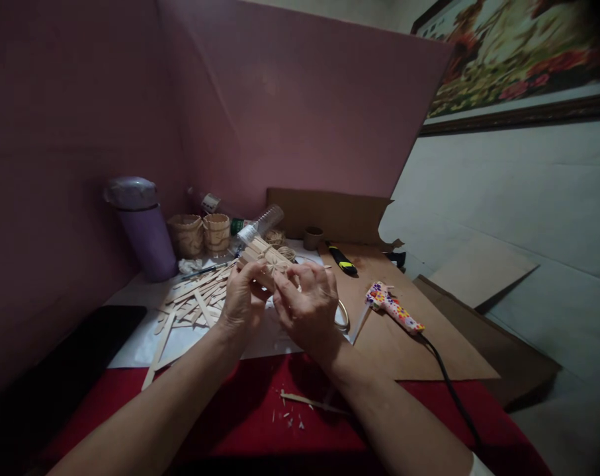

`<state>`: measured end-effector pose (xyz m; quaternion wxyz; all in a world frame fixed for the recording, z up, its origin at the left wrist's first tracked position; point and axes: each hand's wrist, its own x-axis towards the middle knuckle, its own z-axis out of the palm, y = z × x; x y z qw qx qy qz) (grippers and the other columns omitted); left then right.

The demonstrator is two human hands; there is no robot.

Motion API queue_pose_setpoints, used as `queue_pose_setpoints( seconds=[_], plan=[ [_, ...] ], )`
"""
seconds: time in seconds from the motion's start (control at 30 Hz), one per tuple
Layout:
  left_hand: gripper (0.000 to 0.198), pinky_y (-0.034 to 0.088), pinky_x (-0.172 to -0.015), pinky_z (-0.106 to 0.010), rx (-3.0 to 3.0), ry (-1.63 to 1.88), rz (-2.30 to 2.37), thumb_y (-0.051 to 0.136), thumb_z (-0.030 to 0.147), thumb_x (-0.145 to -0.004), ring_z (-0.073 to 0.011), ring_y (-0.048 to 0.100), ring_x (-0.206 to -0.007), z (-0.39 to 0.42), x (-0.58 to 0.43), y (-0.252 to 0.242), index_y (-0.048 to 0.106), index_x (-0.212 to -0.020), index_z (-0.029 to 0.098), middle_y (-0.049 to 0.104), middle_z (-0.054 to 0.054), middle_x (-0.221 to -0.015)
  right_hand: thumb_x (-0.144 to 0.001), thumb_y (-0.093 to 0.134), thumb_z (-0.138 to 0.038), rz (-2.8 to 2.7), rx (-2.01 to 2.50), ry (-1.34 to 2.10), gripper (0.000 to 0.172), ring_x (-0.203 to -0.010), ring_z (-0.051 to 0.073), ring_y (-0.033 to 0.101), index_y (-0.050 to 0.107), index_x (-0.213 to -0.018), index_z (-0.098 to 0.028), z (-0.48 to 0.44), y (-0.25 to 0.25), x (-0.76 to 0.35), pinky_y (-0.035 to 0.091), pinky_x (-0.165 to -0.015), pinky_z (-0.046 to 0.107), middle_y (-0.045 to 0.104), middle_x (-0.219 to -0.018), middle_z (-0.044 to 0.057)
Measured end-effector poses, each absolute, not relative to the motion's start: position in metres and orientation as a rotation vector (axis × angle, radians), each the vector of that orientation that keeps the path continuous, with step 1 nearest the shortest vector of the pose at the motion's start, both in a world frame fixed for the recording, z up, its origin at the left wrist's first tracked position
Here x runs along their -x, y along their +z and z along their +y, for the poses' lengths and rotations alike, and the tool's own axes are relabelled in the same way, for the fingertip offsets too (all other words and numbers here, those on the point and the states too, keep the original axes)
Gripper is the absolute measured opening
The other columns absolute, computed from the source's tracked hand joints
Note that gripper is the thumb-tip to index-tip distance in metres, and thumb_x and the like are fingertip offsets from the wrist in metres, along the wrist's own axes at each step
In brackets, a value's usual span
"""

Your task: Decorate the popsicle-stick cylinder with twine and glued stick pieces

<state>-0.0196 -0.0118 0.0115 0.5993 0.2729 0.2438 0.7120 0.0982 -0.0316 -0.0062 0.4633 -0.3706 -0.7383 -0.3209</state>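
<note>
A small craft piece made of wooden sticks (263, 253), with twine tied around it, is held up over the table in front of me. My left hand (243, 295) grips its left and lower side, thumb against the sticks. My right hand (307, 297) has its fingertips pinched at the twine knot on the near face. Part of the piece is covered by the fingers. Loose wooden sticks (195, 301) lie in a heap to the left of my left hand. Behind the piece sits a coil of twine (286, 252).
A purple tumbler (148, 231), two wooden cups (216, 233) and a clear plastic bottle (260, 223) stand or lie at the back left. On the cardboard (428, 344) are a utility knife (342, 258) and a flowered glue gun (393, 307) with a trailing cord. Wood scraps (292, 418) litter the red cloth (250, 423).
</note>
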Motion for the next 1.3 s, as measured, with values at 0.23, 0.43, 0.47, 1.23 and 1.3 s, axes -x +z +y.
queue_pose_setpoints(
  seconds=[0.23,0.43,0.47,1.23,1.3],
  plan=[
    [0.031,0.049,-0.062,-0.026,-0.642,1.647,0.531,0.073,0.016,-0.057,-0.0134,0.063,-0.061,-0.013,0.019,0.013,0.057,-0.084,0.018,0.065,0.003,-0.068,-0.086,0.059,-0.024,-1.827,0.917,-0.798,0.025,-0.101,0.026,0.05,0.071,-0.107,-0.019,-0.029,-0.009,-0.099,0.038,-0.086,0.042,0.065,-0.101,0.009],
    [0.035,0.048,-0.057,-0.025,-0.656,1.66,0.556,0.074,0.017,-0.056,-0.0126,0.061,-0.056,-0.014,0.018,0.013,0.056,-0.085,0.019,0.062,0.005,-0.064,-0.088,0.059,-0.025,-1.791,0.928,-0.728,0.018,-0.097,0.024,0.051,0.071,-0.101,-0.021,-0.028,-0.009,-0.098,0.037,-0.083,0.04,0.066,-0.098,0.007],
    [0.034,0.047,-0.055,-0.024,-0.658,1.657,0.562,0.075,0.018,-0.056,-0.0122,0.06,-0.054,-0.014,0.018,0.013,0.055,-0.085,0.019,0.061,0.005,-0.062,-0.089,0.059,-0.025,-1.767,0.934,-0.708,0.014,-0.096,0.024,0.051,0.071,-0.096,-0.021,-0.027,-0.009,-0.097,0.037,-0.082,0.039,0.066,-0.097,0.007],
    [0.02,0.055,-0.064,-0.028,-0.438,1.925,0.772,0.071,0.019,-0.072,-0.0142,0.063,-0.07,0.003,0.038,0.023,0.06,-0.088,0.019,0.066,0.001,-0.08,-0.089,0.054,-0.024,-1.901,1.383,-0.618,0.019,-0.088,0.025,0.055,0.069,-0.079,-0.017,-0.012,-0.008,-0.104,0.037,-0.078,0.037,0.068,-0.087,0.009],
    [0.017,0.055,-0.066,-0.025,-0.391,2.003,0.738,0.071,0.018,-0.073,-0.0128,0.063,-0.071,0.008,0.042,0.025,0.061,-0.086,0.019,0.067,0.0,-0.08,-0.088,0.055,-0.023,-2.141,1.406,-0.62,0.019,-0.091,0.027,0.055,0.071,-0.083,-0.015,-0.013,-0.008,-0.102,0.036,-0.078,0.039,0.069,-0.091,0.012]
  ],
)
